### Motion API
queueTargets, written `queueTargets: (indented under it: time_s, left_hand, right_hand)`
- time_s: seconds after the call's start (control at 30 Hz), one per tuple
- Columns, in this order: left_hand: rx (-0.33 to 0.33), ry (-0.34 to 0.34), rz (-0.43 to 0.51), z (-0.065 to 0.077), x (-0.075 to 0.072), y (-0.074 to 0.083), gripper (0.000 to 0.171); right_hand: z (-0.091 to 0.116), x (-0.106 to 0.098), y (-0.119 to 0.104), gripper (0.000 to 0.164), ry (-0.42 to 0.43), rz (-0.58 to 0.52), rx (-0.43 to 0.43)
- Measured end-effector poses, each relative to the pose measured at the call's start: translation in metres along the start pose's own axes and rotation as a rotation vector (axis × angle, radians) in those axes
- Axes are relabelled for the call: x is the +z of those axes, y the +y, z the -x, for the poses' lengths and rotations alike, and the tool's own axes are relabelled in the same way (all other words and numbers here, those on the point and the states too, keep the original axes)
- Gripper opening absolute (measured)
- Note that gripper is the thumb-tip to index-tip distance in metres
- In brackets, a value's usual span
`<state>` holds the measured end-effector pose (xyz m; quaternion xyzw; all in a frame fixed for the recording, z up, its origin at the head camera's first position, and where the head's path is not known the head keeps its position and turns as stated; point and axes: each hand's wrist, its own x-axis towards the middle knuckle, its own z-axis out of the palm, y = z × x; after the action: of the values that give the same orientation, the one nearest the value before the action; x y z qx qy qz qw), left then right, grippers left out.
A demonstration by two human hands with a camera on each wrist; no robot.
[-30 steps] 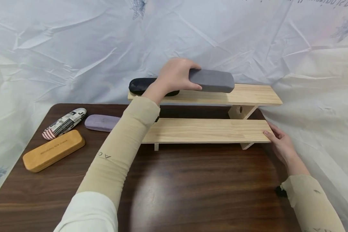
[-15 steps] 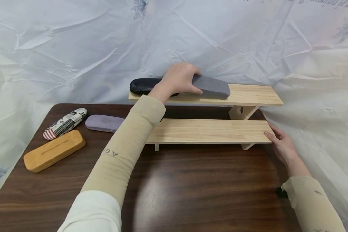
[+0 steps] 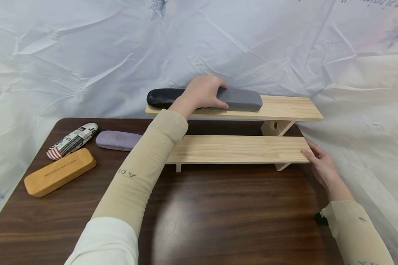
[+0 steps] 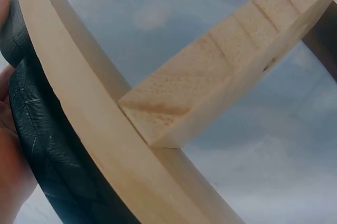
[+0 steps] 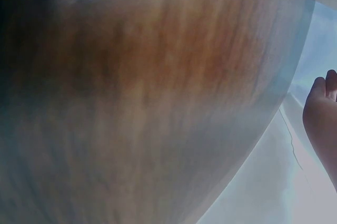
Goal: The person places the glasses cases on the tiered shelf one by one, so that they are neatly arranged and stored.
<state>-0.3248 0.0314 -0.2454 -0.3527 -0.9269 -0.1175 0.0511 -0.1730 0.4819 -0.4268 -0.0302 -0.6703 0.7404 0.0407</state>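
My left hand (image 3: 200, 92) grips the left end of a grey eyeglass case (image 3: 243, 100), thumb on its near side and fingers behind it. The case lies along the top board of a two-tier wooden shelf (image 3: 292, 106). To its left, partly behind my wrist, is a black eyeglass case (image 3: 164, 98). In the left wrist view, the black case (image 4: 50, 145) shows along the board's edge, beside part of the hand. My right hand (image 3: 323, 167) pinches the right end of the lower board (image 3: 232, 149), thumb on top; its other fingers are partly hidden.
On the dark wooden table (image 3: 238, 213), left of the shelf, lie a newsprint-patterned case (image 3: 74, 140), a tan case (image 3: 60, 173) and a purple case (image 3: 117, 140), partly covered by my left forearm. A white plastic sheet (image 3: 103, 55) hangs behind the table.
My left hand has lowered the grey case from above the top board onto it and straightened it along the board. The right hand has stayed at the lower board's end.
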Motion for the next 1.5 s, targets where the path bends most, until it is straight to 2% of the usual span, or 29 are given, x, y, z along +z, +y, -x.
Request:
queueTargets:
  time_s: [0.3, 0.5, 0.7, 0.87, 1.2, 1.33, 1.5]
  left_hand:
    - [-0.020, -0.031, 0.005, 0.000, 0.003, 0.005, 0.072]
    - [0.000, -0.050, 0.041, 0.005, 0.004, 0.000, 0.072]
    - [0.013, 0.013, 0.146, 0.021, 0.001, -0.016, 0.070]
    - [0.027, 0.094, 0.220, 0.043, -0.005, -0.028, 0.069]
    - [0.027, 0.272, 0.242, 0.099, -0.015, -0.058, 0.063]
    - [0.048, 0.325, 0.239, 0.124, -0.018, -0.069, 0.059]
    - [0.068, 0.395, 0.230, 0.165, -0.019, -0.077, 0.057]
  right_hand:
    - [0.003, -0.004, 0.002, 0.062, 0.017, -0.005, 0.002]
    - [0.000, -0.002, 0.004, 0.067, 0.045, 0.039, 0.045]
    - [-0.006, 0.003, 0.003, 0.068, 0.025, 0.054, 0.053]
    - [-0.006, 0.005, 0.001, 0.067, 0.005, 0.054, 0.027]
    - [-0.004, 0.006, 0.000, 0.068, 0.009, 0.066, 0.036]
    - [-0.004, 0.005, 0.002, 0.066, 0.007, 0.035, 0.027]
    - [-0.004, 0.005, 0.003, 0.064, -0.002, -0.005, 0.018]
